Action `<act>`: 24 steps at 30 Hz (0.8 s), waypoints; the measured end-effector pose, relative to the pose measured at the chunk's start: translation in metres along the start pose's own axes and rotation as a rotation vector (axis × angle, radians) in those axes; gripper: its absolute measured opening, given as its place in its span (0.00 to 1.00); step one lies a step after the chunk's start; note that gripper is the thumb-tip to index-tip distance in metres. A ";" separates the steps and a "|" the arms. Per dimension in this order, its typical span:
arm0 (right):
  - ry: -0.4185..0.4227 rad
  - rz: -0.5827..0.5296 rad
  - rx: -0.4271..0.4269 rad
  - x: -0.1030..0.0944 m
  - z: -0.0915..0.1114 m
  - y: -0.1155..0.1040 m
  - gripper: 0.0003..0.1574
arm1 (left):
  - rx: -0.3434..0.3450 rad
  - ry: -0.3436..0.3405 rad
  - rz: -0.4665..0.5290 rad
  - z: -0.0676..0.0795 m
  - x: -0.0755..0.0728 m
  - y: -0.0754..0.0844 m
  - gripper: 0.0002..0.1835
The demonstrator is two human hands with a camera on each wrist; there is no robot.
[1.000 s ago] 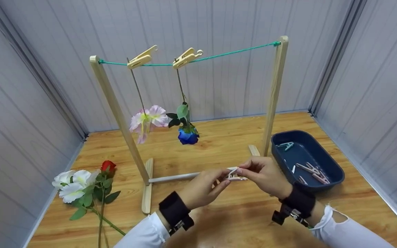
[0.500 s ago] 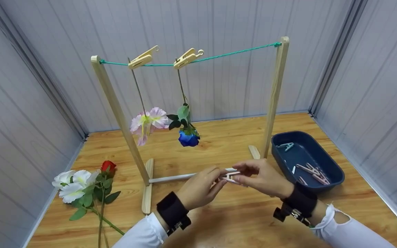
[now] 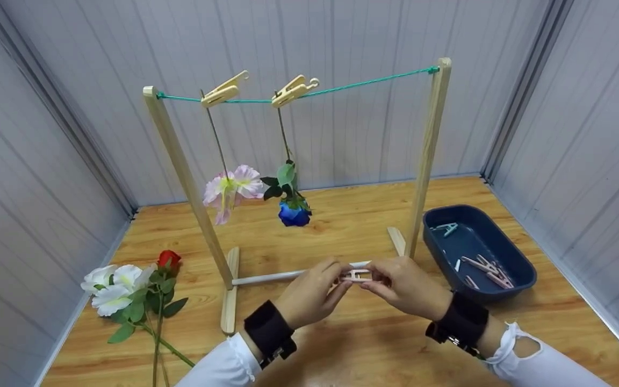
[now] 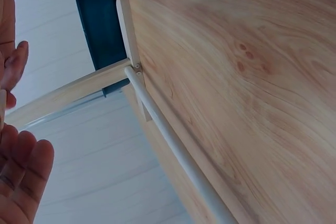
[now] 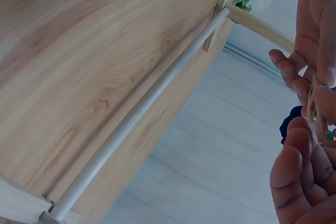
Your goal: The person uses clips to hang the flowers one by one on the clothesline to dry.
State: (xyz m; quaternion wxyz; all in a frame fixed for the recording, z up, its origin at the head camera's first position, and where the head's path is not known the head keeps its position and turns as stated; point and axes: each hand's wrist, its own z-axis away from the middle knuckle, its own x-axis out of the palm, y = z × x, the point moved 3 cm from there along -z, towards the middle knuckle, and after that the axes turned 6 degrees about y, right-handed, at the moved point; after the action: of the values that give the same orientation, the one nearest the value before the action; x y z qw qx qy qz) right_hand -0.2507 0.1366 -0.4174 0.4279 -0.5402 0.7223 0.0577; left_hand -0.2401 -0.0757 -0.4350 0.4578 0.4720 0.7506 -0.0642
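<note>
Between both hands, in front of the rack's lower bar, is a pale pink clothespin [image 3: 359, 276]. My left hand [image 3: 316, 290] pinches one end of it; my right hand [image 3: 409, 287] pinches the other end with thumb and fingers. In the right wrist view part of the clothespin [image 5: 313, 103] shows between the fingertips. On the green line [image 3: 368, 82] above, two cream clothespins [image 3: 289, 91] hold stems. A pink flower [image 3: 232, 188] and a blue rose [image 3: 294, 212] hang there head down.
The rack has wooden posts [image 3: 427, 156] and a white lower bar [image 3: 269, 278]. At the right stands a dark blue basin [image 3: 462, 247] with several clothespins in it. White flowers [image 3: 113, 290] and a red rose [image 3: 168, 260] lie on the table at the left.
The clothespin has turned between my fingers and now lies level. My right hand has shifted its grip and moved slightly down; the left hand has barely moved.
</note>
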 end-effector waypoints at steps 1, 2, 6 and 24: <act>0.002 0.006 -0.011 0.000 0.001 0.000 0.05 | -0.008 -0.010 0.008 0.001 0.000 -0.001 0.14; 0.001 0.010 -0.017 0.000 0.001 0.000 0.06 | -0.017 -0.018 0.016 0.001 0.000 -0.002 0.14; 0.017 0.033 -0.053 -0.001 0.002 0.001 0.07 | -0.063 -0.050 0.044 0.005 -0.003 -0.007 0.19; 0.028 0.021 -0.109 -0.006 0.008 0.003 0.13 | -0.274 -0.026 0.016 0.060 -0.054 -0.052 0.10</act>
State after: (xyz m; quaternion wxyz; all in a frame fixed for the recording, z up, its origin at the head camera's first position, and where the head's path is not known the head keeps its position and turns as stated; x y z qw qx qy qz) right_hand -0.2482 0.1467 -0.4195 0.3873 -0.5558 0.7295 0.0938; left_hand -0.2355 -0.1708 -0.4468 0.5282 0.4103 0.7425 0.0366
